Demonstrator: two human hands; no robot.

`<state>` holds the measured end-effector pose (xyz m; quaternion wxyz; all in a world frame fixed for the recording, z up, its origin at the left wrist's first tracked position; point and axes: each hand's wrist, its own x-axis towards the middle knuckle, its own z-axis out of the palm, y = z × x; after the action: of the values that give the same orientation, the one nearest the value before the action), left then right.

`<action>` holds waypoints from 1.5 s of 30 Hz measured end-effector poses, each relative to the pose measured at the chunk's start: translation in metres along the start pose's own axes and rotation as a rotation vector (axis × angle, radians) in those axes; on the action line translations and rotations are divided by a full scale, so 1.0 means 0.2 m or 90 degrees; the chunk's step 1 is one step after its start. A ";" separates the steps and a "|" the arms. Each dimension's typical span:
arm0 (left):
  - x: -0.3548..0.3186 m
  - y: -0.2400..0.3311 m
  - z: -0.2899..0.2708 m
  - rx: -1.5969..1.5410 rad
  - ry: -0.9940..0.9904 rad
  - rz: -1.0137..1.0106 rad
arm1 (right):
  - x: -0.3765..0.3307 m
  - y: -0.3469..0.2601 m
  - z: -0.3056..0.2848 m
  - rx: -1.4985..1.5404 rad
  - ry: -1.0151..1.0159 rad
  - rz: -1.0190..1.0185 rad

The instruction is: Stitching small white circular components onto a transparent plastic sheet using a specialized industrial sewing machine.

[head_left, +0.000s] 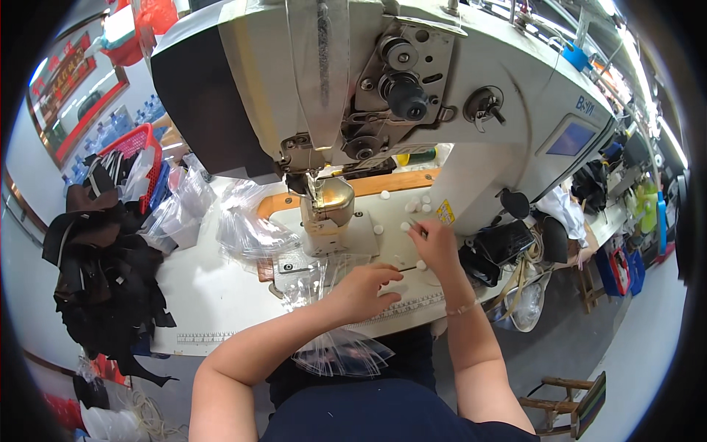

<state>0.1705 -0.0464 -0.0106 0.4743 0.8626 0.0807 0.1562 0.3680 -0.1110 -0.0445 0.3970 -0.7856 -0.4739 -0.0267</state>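
Apparently the work is partway along, though that is only our judgement: several small white discs (410,208) lie loose on the sewing machine table (199,295), to the right of the machine's post (328,225), so handling of these seems left to do. We see clear plastic sheets in three places: a bulky bundle (254,221) to the left of the post, a bunch (305,291) in front of it, near the left forearm, and a fan (342,353) that spreads past the table's front edge above the lap. Which of these sheets are finished and which are waiting, we cannot tell, and we can pick out nothing set aside as complete. Turning to the fingers, we find those of the left hand (364,293) loosely curled and spread, thumb well apart from the forefinger, with nothing visible between them; the hand is above the table just behind the printed ruler strip (202,338). On the right hand (436,244), thumb and forefinger are drawn in toward each other right beside one of the white discs. Because those tips are small and partly hidden in this wide view, we cannot tell whether they are clamped on that disc or merely near it.
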 end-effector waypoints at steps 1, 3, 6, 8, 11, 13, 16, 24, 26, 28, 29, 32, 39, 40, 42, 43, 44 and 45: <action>-0.01 0.00 0.01 0.017 -0.033 0.005 | 0.04 0.02 0.01 -0.004 0.002 0.000; -0.02 0.00 0.01 0.042 -0.062 -0.001 | 0.09 0.06 0.05 -0.157 -0.036 -0.139; -0.03 0.00 -0.03 0.077 -0.094 -0.015 | 0.12 0.09 0.12 -0.200 -0.055 -0.117; -0.03 -0.02 -0.04 0.083 -0.100 -0.020 | 0.11 0.10 0.10 -0.149 -0.029 -0.104; 0.02 -0.13 -0.02 -0.178 0.071 -0.143 | 0.04 -0.06 0.05 0.027 0.015 -0.068; 0.07 -0.08 -0.03 -0.278 0.117 -0.158 | -0.07 -0.21 -0.02 0.172 0.051 -0.021; 0.11 0.02 -0.04 -0.411 0.154 -0.158 | -0.20 -0.30 -0.06 0.254 0.083 -0.048; 0.06 0.01 0.00 -0.174 0.205 -0.053 | -0.27 -0.36 -0.16 0.329 0.030 -0.039; 0.05 -0.01 0.01 -0.200 0.206 -0.060 | -0.27 -0.35 -0.16 0.345 0.027 -0.037; 0.06 -0.02 0.01 -0.227 0.208 -0.065 | -0.27 -0.32 -0.15 0.359 0.023 -0.036; 0.06 -0.02 0.02 -0.255 0.199 -0.080 | -0.28 -0.31 -0.14 0.382 0.014 -0.032; 0.07 -0.01 0.02 -0.242 0.181 -0.093 | -0.28 -0.31 -0.15 0.330 0.030 -0.039; 0.37 -0.12 0.03 -0.157 0.112 -0.097 | -0.16 -0.07 -0.07 0.265 0.200 0.089; 0.40 -0.15 0.03 -0.061 0.096 -0.066 | -0.15 -0.02 -0.06 0.333 0.227 0.097; 0.41 -0.20 0.05 0.041 0.105 -0.041 | -0.15 0.04 -0.05 0.409 0.260 0.095; 0.38 -0.22 0.05 0.153 0.125 0.060 | -0.17 0.01 -0.06 0.422 0.262 0.083; 0.35 -0.24 0.03 0.266 0.141 0.161 | -0.19 -0.04 -0.06 0.438 0.261 0.104; 0.31 -0.24 -0.01 0.290 0.079 0.175 | -0.24 -0.02 -0.06 0.439 0.261 0.107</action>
<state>0.2285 -0.0006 -0.0386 0.2364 0.9388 0.0247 0.2494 0.3427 -0.1513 -0.0541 0.7238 -0.6209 -0.3007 0.0100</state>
